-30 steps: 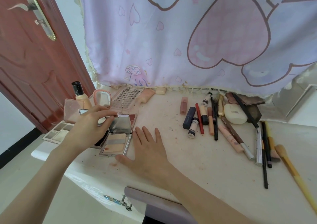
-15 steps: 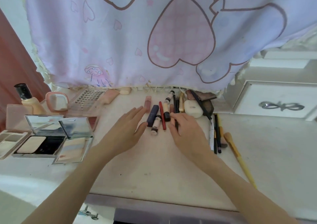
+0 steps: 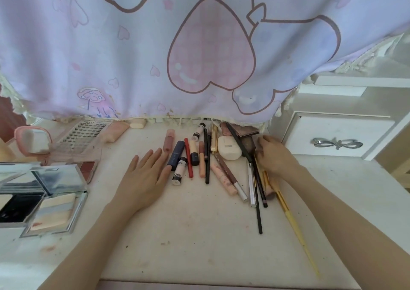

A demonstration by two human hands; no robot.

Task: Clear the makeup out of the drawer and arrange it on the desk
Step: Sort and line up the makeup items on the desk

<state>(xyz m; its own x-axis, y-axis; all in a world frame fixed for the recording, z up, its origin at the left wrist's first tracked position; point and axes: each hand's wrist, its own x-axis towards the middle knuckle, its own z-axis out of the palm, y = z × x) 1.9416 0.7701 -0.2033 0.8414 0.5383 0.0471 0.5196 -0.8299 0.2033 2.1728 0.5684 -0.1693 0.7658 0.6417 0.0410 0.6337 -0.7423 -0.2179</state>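
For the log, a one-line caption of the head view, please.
Left hand flat on the desk beside lined-up lip products; right hand reaching among brushes near a brown palette.

Both forearms bare, no sleeves; left hand [image 3: 144, 176], right hand [image 3: 275, 156] ungloved.

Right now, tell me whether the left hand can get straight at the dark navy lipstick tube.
Probably yes. The left hand lies flat and open on the white desk, fingertips right beside the dark navy lipstick tube, with nothing between them.
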